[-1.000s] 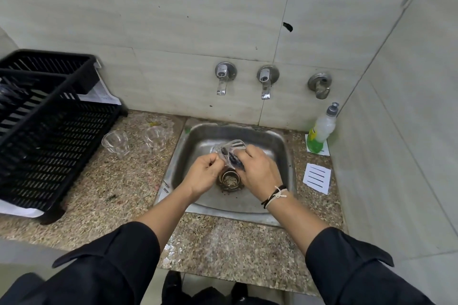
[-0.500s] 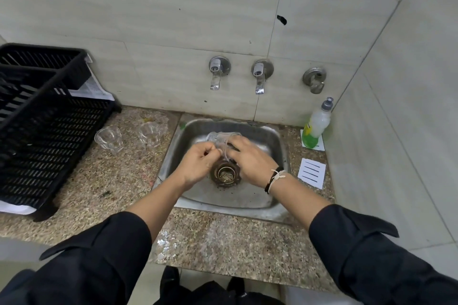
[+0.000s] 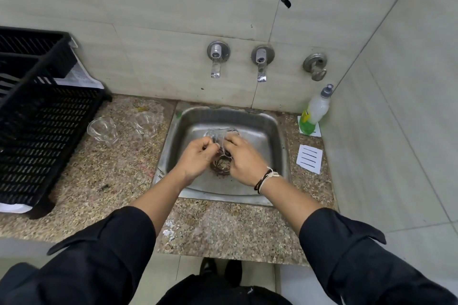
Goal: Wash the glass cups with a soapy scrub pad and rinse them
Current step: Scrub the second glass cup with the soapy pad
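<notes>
Over the sink (image 3: 277, 131), both hands meet above the drain (image 3: 223, 164). The left hand (image 3: 198, 158) has its fingers curled round a glass cup (image 3: 219, 135), which lies tilted just beyond its knuckles. The right hand (image 3: 244, 161) also curls its fingers onto the cup; whether a scrub pad sits under them I cannot tell. Well left of the left hand, two more cups (image 3: 102, 129) (image 3: 146, 123) stand on the worktop (image 3: 104, 181), beside a black rack (image 3: 44, 131). Far right of the right hand stands a soap bottle (image 3: 314, 111).
</notes>
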Demonstrator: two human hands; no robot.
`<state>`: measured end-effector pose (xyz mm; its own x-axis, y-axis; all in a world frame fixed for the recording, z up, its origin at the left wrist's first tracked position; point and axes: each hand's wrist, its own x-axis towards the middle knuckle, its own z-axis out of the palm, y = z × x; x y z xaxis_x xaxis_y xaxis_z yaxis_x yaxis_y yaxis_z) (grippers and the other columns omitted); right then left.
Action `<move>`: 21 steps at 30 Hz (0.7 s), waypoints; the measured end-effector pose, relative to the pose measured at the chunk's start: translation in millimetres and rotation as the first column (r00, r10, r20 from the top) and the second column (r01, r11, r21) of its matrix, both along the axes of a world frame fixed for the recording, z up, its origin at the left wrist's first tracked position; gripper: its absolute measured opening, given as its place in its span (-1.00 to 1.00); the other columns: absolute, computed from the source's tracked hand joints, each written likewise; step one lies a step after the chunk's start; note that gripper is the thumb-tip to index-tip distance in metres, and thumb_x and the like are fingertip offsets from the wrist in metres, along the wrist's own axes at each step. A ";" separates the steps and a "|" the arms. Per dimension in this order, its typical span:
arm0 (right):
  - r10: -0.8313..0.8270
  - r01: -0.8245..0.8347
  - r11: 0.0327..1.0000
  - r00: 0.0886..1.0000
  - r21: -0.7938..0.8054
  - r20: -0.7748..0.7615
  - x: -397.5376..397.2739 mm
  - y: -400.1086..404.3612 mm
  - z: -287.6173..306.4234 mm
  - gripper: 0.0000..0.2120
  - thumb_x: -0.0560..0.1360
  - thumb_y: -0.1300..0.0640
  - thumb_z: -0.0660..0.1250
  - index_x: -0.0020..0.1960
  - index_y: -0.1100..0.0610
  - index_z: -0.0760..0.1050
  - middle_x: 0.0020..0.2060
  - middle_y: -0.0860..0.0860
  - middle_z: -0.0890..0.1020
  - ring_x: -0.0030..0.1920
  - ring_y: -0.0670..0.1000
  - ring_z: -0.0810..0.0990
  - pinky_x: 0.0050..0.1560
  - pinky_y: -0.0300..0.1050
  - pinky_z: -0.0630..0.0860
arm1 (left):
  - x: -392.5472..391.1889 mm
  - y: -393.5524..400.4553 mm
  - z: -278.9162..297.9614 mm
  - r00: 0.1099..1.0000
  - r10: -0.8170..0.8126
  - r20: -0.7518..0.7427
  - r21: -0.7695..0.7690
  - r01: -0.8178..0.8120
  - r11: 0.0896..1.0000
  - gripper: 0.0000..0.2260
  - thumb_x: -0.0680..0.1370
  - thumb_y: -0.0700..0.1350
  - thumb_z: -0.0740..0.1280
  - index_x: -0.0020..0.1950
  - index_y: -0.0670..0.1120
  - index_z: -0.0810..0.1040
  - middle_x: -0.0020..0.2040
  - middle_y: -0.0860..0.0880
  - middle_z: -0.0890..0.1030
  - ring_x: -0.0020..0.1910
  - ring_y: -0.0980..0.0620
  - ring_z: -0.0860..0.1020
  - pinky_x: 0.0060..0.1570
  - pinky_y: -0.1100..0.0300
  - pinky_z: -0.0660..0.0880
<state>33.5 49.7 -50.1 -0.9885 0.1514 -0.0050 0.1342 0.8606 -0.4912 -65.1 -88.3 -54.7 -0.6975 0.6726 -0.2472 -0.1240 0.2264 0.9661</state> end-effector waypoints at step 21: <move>-0.095 0.089 0.992 0.994 -0.093 -0.059 -5.3 -7.0 11.6 -0.77 0.43 0.16 0.39 0.08 0.16 0.58 -0.04 0.00 0.60 -0.01 0.04 0.53 -0.13 -0.23 0.40 | -5.9 -3.4 15.0 1.000 -0.004 0.000 -0.018 0.004 1.000 -0.73 0.65 -0.27 0.28 -0.25 -0.11 0.42 -0.24 -0.06 0.61 -0.09 -0.04 0.63 0.10 -0.01 0.63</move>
